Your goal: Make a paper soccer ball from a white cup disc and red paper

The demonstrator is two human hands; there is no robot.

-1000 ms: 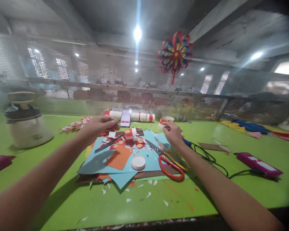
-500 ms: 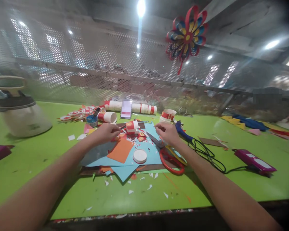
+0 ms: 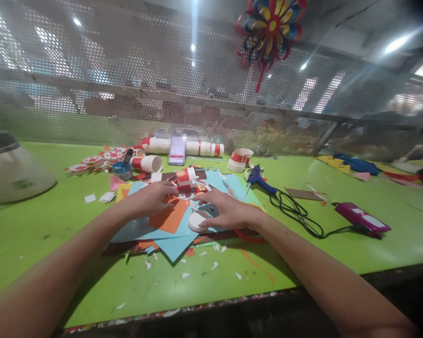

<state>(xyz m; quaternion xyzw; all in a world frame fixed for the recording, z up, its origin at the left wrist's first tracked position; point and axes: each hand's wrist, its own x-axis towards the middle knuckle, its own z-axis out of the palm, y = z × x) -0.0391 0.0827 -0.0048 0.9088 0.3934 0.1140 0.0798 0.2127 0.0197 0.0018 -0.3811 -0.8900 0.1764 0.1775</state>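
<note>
My left hand (image 3: pixel 150 201) hovers over the left part of the paper pile, fingers apart and holding nothing, beside an orange paper sheet (image 3: pixel 169 216). My right hand (image 3: pixel 229 209) spreads over the middle of the pile, its thumb at the edge of a round white disc (image 3: pixel 197 221); whether it presses on it I cannot tell. A red-and-white paper cup piece (image 3: pixel 185 177) lies just beyond both hands among small scraps. Below my right wrist, the red handle of the scissors (image 3: pixel 249 237) shows partly; my hand hides much of the rest. Light blue paper (image 3: pixel 174 249) lies underneath.
A blue glue gun (image 3: pixel 259 180) lies right of the pile, its black cord running to a purple power strip (image 3: pixel 361 218). Behind stand a phone (image 3: pixel 177 150), a long white-and-red tube (image 3: pixel 200 148) and a blue jar (image 3: pixel 122 170). A large jug (image 3: pixel 17 171) stands left.
My right hand has moved left and nearer, from beside the scissors' blades to the white disc, its fingers spreading. My left hand has shifted slightly. The camera view has tilted down.
</note>
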